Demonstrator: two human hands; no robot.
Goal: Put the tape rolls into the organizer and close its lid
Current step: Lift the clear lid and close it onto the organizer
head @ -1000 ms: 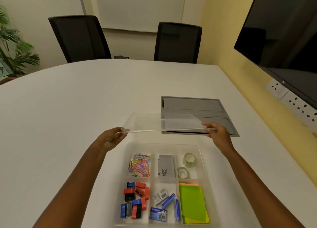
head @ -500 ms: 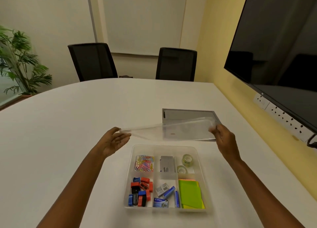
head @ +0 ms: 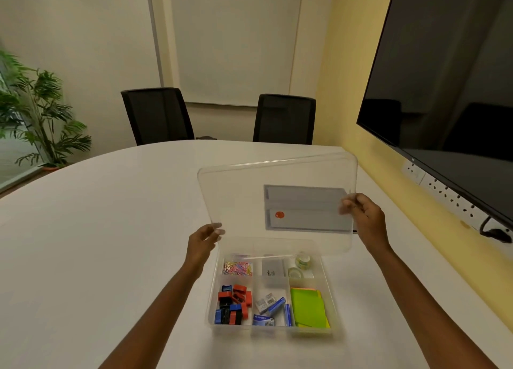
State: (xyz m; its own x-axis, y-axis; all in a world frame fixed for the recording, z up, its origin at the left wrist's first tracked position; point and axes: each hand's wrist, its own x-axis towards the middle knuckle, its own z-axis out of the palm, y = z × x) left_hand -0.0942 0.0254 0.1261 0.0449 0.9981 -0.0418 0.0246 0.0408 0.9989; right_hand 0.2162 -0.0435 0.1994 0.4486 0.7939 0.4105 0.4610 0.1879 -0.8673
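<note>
While the left hand [head: 204, 239] pinches the lower left corner of the clear lid [head: 277, 202] between thumb and fingertips, the right hand [head: 363, 216] is clamped on the lid's right edge, fingers curled over its front face. Between them the lid is held up off the surface [head: 111, 216], tilted nearly upright and facing the camera, its lower edge hanging just above the far rim of the organizer [head: 212, 293]. A small red sticker [head: 279, 215] shows on or through the plastic; the view does not settle which.

Below the lid the clear organizer rests open on the white surface. Both tape rolls [head: 302, 261] lie in its far right compartment, one behind the other, the farther one partly veiled by the lid's lower edge. The far left compartment holds coloured paper clips [head: 238, 267], and the far middle one a grey box [head: 273, 268]. In the near row, red, blue and black sharpeners [head: 233, 304] fill the left compartment, small blue and white boxes [head: 270, 307] the middle, and green and yellow sticky notes [head: 308, 307] the right.

Beyond the organizer, seen through the lid, a grey folder [head: 305, 207] lies flat on the surface. Two black chairs [head: 158, 116] stand at the far side, a potted plant [head: 36, 110] at the left, and a dark wall screen [head: 444, 91] hangs on the yellow wall at the right.
</note>
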